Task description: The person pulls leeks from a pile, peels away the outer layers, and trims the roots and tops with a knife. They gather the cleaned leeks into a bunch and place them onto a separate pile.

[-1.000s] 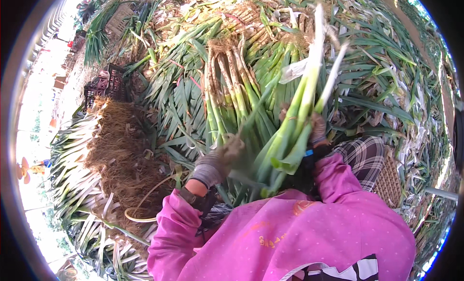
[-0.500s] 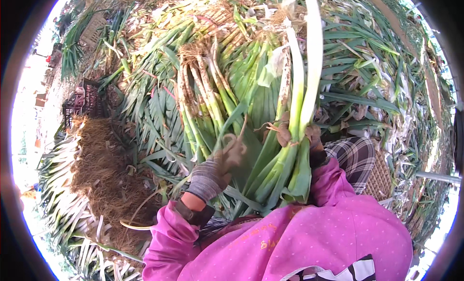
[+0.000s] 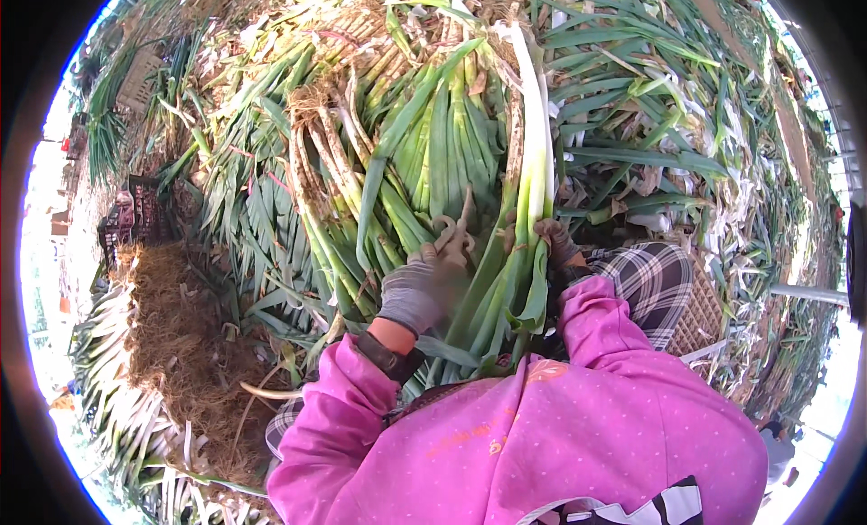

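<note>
My right hand, in a brownish glove, is closed around a bunch of leeks. Their white ends point away from me, and their green leaves hang toward my lap. One stalk in the bunch still wears a brown-spotted skin. Just left of it, my left hand in a grey knitted glove reaches over the leaves, its fingers apart and partly blurred; nothing shows in its grasp. Beyond that hand lie unpeeled leeks with brown roots and soil-stained stalks, next to broad green leaves.
Stacked leeks with a mass of brown roots lie at my left. A dark plastic crate stands behind them. Leaves and peeled skins spread over the right side. My plaid-covered knee is beside a woven brown surface.
The leek bunch in my right hand has come lower and nearer to upright, shifting left in view. My left hand has moved slightly right, closer to the bunch.
</note>
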Tool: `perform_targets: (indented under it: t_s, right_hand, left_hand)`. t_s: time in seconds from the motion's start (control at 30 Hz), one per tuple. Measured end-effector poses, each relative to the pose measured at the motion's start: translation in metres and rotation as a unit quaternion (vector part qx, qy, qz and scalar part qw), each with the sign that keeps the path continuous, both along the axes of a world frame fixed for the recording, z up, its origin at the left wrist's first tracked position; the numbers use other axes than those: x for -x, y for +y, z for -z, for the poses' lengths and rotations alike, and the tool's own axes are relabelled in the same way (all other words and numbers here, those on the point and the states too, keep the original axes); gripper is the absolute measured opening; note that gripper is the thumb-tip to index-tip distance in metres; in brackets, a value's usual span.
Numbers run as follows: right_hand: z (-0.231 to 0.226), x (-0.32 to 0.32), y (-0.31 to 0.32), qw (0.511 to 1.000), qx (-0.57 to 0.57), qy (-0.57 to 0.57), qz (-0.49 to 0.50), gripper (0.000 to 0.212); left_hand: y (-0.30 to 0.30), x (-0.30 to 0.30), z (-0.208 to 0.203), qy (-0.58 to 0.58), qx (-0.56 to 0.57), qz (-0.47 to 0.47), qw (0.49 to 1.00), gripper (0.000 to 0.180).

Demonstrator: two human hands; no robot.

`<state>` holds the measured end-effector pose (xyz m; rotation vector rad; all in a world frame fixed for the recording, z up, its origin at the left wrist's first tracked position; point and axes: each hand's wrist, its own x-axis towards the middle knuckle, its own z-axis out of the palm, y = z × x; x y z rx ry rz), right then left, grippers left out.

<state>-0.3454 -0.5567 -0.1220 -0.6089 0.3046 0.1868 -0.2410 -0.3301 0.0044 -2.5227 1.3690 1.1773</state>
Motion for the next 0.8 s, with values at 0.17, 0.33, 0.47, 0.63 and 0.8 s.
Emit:
perform_targets:
  t_s: [0.17, 0.33, 0.47, 0.63, 0.8]
  right_hand:
    - [-0.025, 0.001, -0.005, 0.999, 0.020, -0.019, -0.021, 0.058]
    - [-0.051, -0.014, 0.014, 0.989, 0.011, -0.109, -0.098, 0.059]
    - [-0.074, -0.023, 0.044, 0.978, 0.036, -0.141, -0.147, 0.057]
    - [-0.089, -0.062, 0.055, 0.955, 0.060, -0.193, -0.218, 0.058]
    - [-0.034, -0.080, 0.056, 0.988, -0.037, 0.031, -0.145, 0.051]
  left_hand:
    - [-0.011, 0.017, -0.015, 0.053, 0.007, 0.049, 0.997, 0.046]
    - [0.014, 0.025, 0.002, -0.036, 0.078, -0.083, 0.993, 0.046]
    - [0.060, 0.036, -0.007, -0.053, 0.136, -0.191, 0.971, 0.053]
    - [0.107, 0.042, -0.003, -0.091, 0.113, -0.258, 0.955, 0.065]
    - [0.123, 0.053, 0.015, -0.079, 0.024, -0.293, 0.953, 0.058]
